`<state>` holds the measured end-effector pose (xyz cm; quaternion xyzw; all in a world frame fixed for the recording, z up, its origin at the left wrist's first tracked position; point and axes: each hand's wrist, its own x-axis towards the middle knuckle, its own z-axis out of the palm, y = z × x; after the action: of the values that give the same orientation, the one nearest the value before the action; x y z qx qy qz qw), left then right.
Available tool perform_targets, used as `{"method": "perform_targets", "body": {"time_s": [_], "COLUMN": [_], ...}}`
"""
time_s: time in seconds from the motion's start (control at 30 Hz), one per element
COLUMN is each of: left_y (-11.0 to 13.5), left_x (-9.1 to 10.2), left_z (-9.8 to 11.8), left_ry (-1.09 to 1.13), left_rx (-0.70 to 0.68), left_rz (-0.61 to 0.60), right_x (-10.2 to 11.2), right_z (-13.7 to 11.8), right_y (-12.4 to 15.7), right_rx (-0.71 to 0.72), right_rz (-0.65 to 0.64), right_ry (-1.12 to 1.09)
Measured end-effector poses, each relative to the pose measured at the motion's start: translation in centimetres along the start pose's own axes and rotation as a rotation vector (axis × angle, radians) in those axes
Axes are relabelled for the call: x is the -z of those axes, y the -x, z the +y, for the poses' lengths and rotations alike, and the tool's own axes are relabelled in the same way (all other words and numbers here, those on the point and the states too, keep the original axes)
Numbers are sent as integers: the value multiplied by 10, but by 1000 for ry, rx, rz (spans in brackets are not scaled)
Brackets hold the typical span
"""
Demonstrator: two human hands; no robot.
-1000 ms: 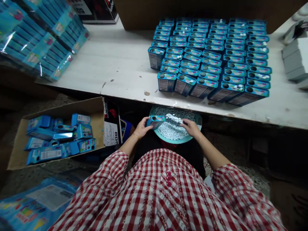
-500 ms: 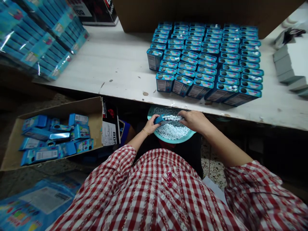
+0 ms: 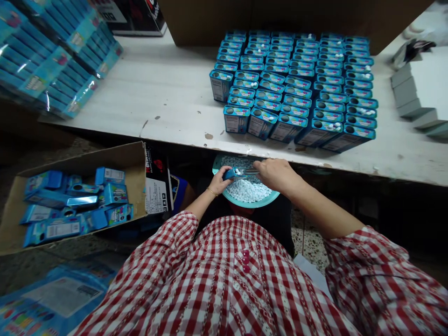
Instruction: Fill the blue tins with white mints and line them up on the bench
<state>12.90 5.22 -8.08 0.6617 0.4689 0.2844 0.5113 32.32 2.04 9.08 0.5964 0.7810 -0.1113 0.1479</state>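
Under the scuffed white table (image 3: 175, 105), left grip (image 3: 219, 180) pinches a blue tin (image 3: 230, 174); state of right grip (image 3: 276, 173) unclear.

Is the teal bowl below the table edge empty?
No, the teal bowl is heaped with small white candies.

White table (image 3: 168, 98) bearing a block of upright blue boxes (image 3: 294, 84) in rows; wrapped blue packs (image 3: 52, 60) at its far left, grey boxes (image 3: 406, 93) at right. Cardboard carton (image 3: 115, 161) of loose blue boxes (image 3: 70, 205) below left.
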Motion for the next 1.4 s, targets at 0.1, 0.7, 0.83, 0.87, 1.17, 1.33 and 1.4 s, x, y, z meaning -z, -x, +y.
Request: {"method": "perform_targets", "body": {"time_s": [0.1,0.7,0.83,0.87,1.17,1.33,1.4], "left_y": [1,8,11,12,6,5,5], "left_x": [2,31,35,34,5,0,-1], "left_z": [-3,-39,-37,-35,-7,-5,-7], "left_ry": [16,220,199,186,-72,-150,-162], "left_rx": [4,73,49,36,-56,-119,-143], "left_rz": [45,289,304,299,184,144,147], "right_x": [-6,-186,-174,-166,-51,-13,-4], "right_z": [14,14,40,46,38,8,-2], "right_y": [11,-50,-29,-23,-1,-6,-8], "right_rx": [-19,-210,-144,-127,-12,-1,8], "right_rz": [29,-34,105,148,127,7,-16], "right_ry": [-7,-518,-737,-787,-438,-60,0]}}
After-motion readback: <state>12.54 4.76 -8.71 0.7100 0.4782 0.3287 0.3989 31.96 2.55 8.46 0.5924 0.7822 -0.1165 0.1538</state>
